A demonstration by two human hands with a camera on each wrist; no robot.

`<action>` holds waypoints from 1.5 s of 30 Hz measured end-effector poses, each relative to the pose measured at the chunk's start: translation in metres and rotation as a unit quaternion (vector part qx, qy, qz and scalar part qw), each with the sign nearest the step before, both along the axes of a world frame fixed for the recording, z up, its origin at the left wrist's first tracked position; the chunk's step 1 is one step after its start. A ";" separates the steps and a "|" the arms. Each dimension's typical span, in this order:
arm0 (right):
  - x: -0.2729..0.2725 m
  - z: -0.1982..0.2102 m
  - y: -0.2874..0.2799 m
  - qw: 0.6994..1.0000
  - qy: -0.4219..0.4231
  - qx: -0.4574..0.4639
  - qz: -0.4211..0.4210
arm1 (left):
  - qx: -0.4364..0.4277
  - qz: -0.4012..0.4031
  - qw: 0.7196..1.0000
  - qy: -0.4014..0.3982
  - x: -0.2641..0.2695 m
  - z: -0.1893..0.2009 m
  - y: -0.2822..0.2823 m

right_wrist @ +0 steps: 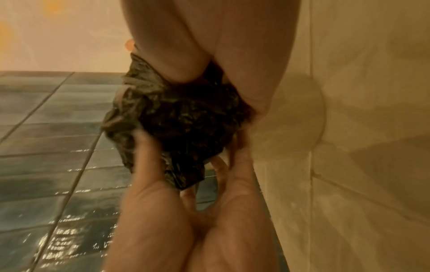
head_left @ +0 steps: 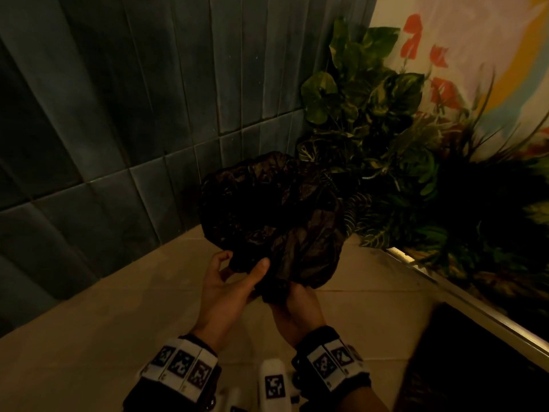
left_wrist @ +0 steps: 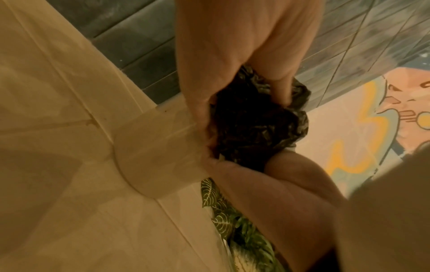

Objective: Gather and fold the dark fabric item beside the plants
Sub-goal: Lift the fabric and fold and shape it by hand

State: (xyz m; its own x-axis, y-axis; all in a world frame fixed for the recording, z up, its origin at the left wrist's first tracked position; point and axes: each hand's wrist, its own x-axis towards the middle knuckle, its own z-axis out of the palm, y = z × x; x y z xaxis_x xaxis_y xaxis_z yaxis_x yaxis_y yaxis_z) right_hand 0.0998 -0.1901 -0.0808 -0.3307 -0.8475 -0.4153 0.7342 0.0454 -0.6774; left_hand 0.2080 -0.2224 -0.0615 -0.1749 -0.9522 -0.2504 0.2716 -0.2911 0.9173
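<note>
The dark fabric item (head_left: 273, 215) is a crumpled, glossy bundle held up in front of me over the beige floor, just left of the plants (head_left: 371, 129). My left hand (head_left: 242, 264) holds its lower left edge, thumb pressed on the front and fingers curled behind. Below and to the right, my right hand (head_left: 297, 298) grips the bundle's bottom end. In the left wrist view the left hand (left_wrist: 232, 82) closes round the fabric (left_wrist: 256, 125) from above. In the right wrist view the right hand (right_wrist: 228, 77) pinches the fabric (right_wrist: 177, 119), and the left hand (right_wrist: 186, 184) cups it from below.
A blue-grey tiled wall (head_left: 118, 114) rises to the left and behind. The plants fill the right corner in front of a painted wall (head_left: 475, 40). A metal strip (head_left: 445, 281) edges the planter, with a dark patch (head_left: 475, 367) below it. Beige floor tiles (head_left: 104, 337) lie under my hands.
</note>
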 end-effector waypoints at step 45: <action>-0.006 0.037 0.011 0.996 -0.001 0.087 -0.009 | 0.078 -0.066 0.994 0.028 0.008 0.015 -0.011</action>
State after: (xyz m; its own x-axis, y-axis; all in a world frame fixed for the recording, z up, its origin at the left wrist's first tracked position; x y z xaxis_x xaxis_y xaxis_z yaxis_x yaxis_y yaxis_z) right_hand 0.0941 -0.1795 -0.0442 -0.3444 -0.7563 -0.5562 0.7369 0.1493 -0.6593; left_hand 0.2161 -0.2332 -0.0465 -0.3136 -0.8704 -0.3794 0.2709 -0.4650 0.8429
